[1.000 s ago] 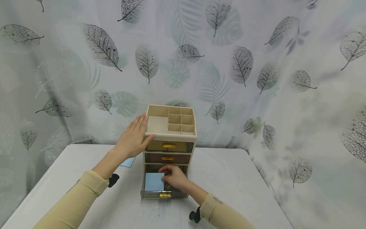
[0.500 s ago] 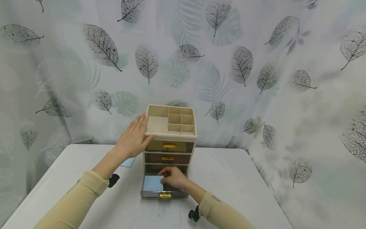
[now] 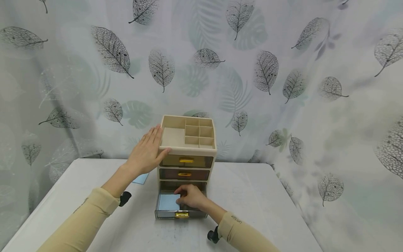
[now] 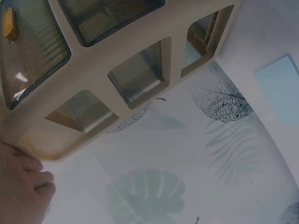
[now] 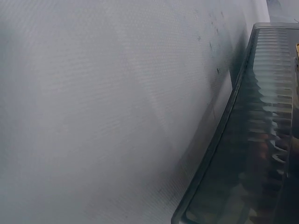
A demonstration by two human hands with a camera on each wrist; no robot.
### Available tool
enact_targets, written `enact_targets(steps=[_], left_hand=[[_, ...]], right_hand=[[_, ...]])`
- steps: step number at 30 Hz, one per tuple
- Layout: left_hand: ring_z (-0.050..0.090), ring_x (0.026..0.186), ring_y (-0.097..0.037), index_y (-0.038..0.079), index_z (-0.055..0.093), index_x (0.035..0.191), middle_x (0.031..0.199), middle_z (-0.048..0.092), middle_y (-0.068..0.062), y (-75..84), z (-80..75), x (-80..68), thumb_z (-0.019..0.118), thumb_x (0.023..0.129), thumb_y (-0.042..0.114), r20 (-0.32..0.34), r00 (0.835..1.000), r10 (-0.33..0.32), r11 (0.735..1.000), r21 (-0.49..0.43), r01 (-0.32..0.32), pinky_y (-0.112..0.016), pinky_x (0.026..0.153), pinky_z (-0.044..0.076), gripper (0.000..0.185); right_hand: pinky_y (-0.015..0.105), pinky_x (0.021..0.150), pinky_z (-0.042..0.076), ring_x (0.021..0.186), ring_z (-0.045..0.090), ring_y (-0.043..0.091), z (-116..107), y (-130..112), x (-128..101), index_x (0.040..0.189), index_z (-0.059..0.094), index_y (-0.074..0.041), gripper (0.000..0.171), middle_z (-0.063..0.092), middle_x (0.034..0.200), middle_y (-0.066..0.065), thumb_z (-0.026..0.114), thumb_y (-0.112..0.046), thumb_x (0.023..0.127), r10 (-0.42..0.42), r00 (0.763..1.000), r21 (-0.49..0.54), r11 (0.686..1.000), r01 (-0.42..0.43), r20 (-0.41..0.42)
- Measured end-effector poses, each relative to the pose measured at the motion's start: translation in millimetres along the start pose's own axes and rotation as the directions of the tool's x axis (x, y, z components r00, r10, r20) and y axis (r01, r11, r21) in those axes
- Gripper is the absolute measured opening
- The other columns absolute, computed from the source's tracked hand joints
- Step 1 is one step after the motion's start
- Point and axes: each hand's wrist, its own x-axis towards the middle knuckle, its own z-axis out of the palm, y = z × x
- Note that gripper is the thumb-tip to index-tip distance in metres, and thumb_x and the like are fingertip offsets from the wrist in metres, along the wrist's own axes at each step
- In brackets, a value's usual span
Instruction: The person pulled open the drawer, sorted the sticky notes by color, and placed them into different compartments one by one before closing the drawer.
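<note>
A beige drawer organizer [image 3: 188,151] stands on the white table [image 3: 258,206], and its smoky bottom drawer [image 3: 180,214] is pulled out. A light blue paper pad [image 3: 168,202] lies in the left half of that drawer. My right hand [image 3: 190,196] reaches into the drawer and holds the pad by its right edge with curled fingers. My left hand [image 3: 147,151] lies flat against the organizer's left side, thumb on the front corner. In the left wrist view, the left hand [image 4: 21,189] touches the organizer's cut-out side [image 4: 107,70]. The right wrist view shows only the drawer wall [image 5: 252,154] and the table.
A second blue sheet [image 3: 140,178] lies on the table left of the organizer, also seen as the blue sheet [image 4: 279,81] in the left wrist view. The two upper drawers [image 3: 185,167] are closed. A leaf-print curtain [image 3: 283,87] hangs behind and to the right.
My right hand has brought the blue pad lower and slightly left into the open drawer. The left hand and the organizer have not moved.
</note>
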Motion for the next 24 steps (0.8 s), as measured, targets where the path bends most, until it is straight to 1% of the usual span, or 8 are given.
enact_targets(steps=[4, 7, 10, 12, 15, 18, 21, 24], left_hand=[[0.005, 0.16, -0.039, -0.006, 0.008, 0.164, 0.173, 0.004, -0.022, -0.5, 0.2, -0.1, 0.043, 0.109, 0.052, -0.003, 1.0, 0.001, 1.0, 0.003, -0.001, -0.056, 0.128, 0.012, 0.088], [0.005, 0.16, -0.039, -0.006, 0.008, 0.164, 0.173, 0.003, -0.022, -0.8, 0.4, -0.1, 0.042, 0.109, 0.053, -0.001, 1.0, 0.001, 1.0, 0.006, -0.001, -0.056, 0.128, 0.012, 0.088], [0.006, 0.16, -0.039, -0.006, 0.009, 0.164, 0.173, 0.005, -0.022, -1.0, 0.5, 0.1, 0.043, 0.109, 0.053, -0.007, 1.0, 0.002, 1.0, 0.004, -0.002, -0.056, 0.128, 0.012, 0.087], [0.006, 0.16, -0.039, -0.007, 0.009, 0.164, 0.173, 0.005, -0.022, -0.9, 0.7, 0.1, 0.043, 0.109, 0.052, -0.007, 1.0, 0.0, 1.0, 0.003, 0.0, -0.056, 0.128, 0.012, 0.088], [0.006, 0.16, -0.039, -0.007, 0.009, 0.164, 0.173, 0.005, -0.022, -0.4, 0.9, 0.2, 0.044, 0.109, 0.052, -0.006, 1.0, -0.001, 1.0, 0.002, 0.001, -0.055, 0.128, 0.012, 0.088], [0.006, 0.16, -0.04, -0.007, 0.009, 0.164, 0.173, 0.005, -0.022, 0.0, 1.1, 0.1, 0.044, 0.109, 0.052, -0.005, 1.0, 0.001, 1.0, -0.001, -0.001, -0.055, 0.128, 0.012, 0.088], [0.007, 0.159, -0.04, -0.007, 0.008, 0.164, 0.172, 0.005, -0.023, -0.3, 0.9, -0.1, 0.044, 0.109, 0.052, -0.006, 1.0, 0.003, 1.0, -0.003, -0.003, -0.056, 0.128, 0.013, 0.088], [0.007, 0.159, -0.04, -0.006, 0.007, 0.164, 0.173, 0.005, -0.023, -0.6, 0.6, -0.3, 0.043, 0.109, 0.052, -0.008, 1.0, 0.002, 1.0, -0.001, -0.002, -0.057, 0.128, 0.014, 0.088]], right_hand=[[0.033, 0.079, 0.053, 0.089, 0.06, 0.013, -0.4, -1.5, -0.1, 0.112, 0.078, -0.011, 0.021, 0.072, 0.106, 0.001, 0.079, -0.017, 0.092, -0.004, 1.0, -0.057, 0.998, 0.004, 0.01], [0.039, 0.091, 0.054, 0.103, 0.063, 0.017, -0.9, -2.7, -0.2, 0.114, 0.079, -0.013, 0.024, 0.071, 0.118, 0.002, 0.079, -0.023, 0.093, -0.002, 1.0, -0.111, 0.994, 0.005, 0.022], [0.046, 0.1, 0.053, 0.117, 0.063, 0.023, -1.7, -2.7, -0.5, 0.117, 0.078, -0.013, 0.027, 0.07, 0.124, 0.004, 0.078, -0.026, 0.093, -0.007, 0.999, -0.152, 0.988, 0.012, 0.033], [0.047, 0.102, 0.052, 0.121, 0.063, 0.025, -3.0, -2.3, -1.5, 0.12, 0.077, -0.013, 0.03, 0.069, 0.126, 0.005, 0.077, -0.027, 0.093, -0.015, 0.999, -0.172, 0.985, 0.021, 0.034], [0.047, 0.101, 0.053, 0.122, 0.063, 0.026, -6.2, -2.3, -4.4, 0.124, 0.076, -0.012, 0.034, 0.069, 0.129, 0.006, 0.076, -0.028, 0.094, -0.038, 0.999, -0.193, 0.98, 0.043, 0.031], [0.043, 0.098, 0.055, 0.119, 0.064, 0.023, -9.8, -3.7, -9.0, 0.127, 0.074, -0.012, 0.037, 0.068, 0.13, 0.005, 0.075, -0.031, 0.095, -0.061, 0.998, -0.206, 0.976, 0.065, 0.022], [0.038, 0.093, 0.056, 0.114, 0.065, 0.019, -13.0, -5.8, -13.6, 0.129, 0.073, -0.012, 0.037, 0.069, 0.129, 0.003, 0.074, -0.03, 0.096, -0.099, 0.995, -0.194, 0.976, 0.1, 0.018], [0.032, 0.092, 0.057, 0.111, 0.067, 0.018, -17.0, -9.4, -19.6, 0.13, 0.072, -0.011, 0.038, 0.069, 0.128, 0.003, 0.073, -0.029, 0.097, -0.145, 0.989, -0.168, 0.975, 0.145, 0.015]])
